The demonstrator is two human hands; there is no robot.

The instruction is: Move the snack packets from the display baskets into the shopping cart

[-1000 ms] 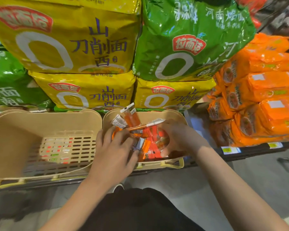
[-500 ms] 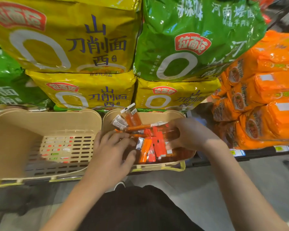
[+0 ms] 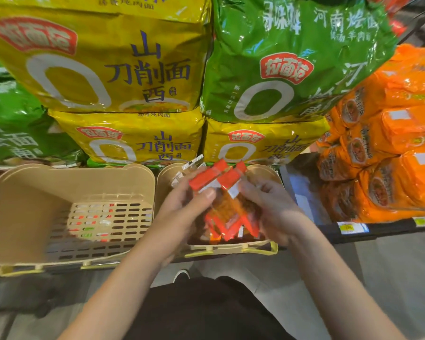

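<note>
**A:** so where's the stuff at right now?

**B:** Dead centre of the frame. Both hands are up over the right basket (image 3: pixel 231 249), holding one bunch of snack packets (image 3: pixel 227 212) between them. Red-orange little sachets with white ends, a fan of them sticking up at the top and more hanging down toward the basket floor.

**A:** which hand's actually got them?

**B:** Both, looks like. The left hand (image 3: pixel 182 212) comes in from the lower left, fingers curled round the left side of the bunch and the thumb pressed flat on a packet's white strip. The right hand (image 3: pixel 270 204) is on the other side, fingers curled in against the packets from the right. So neither one is spread open, they're both wrapped onto the bundle.

**A:** anything left in the basket?

**B:** Can't really tell, the hands and the bundle cover most of it. A couple of clear-ish packets (image 3: pixel 192 168) poke up at its back edge, just behind the left fingers.

**A:** and the other basket?

**B:** The left basket (image 3: pixel 59 187) is the beige slotted one, left of centre, right beside the first. Through the slots you can see coloured bits underneath, a bit blurry.

**A:** background?

**B:** Big yellow noodle bags (image 3: pixel 113 65) stacked across the top, a green noodle bag (image 3: pixel 292 57) upper right, orange packs (image 3: pixel 390 143) piled on the far right.
</note>
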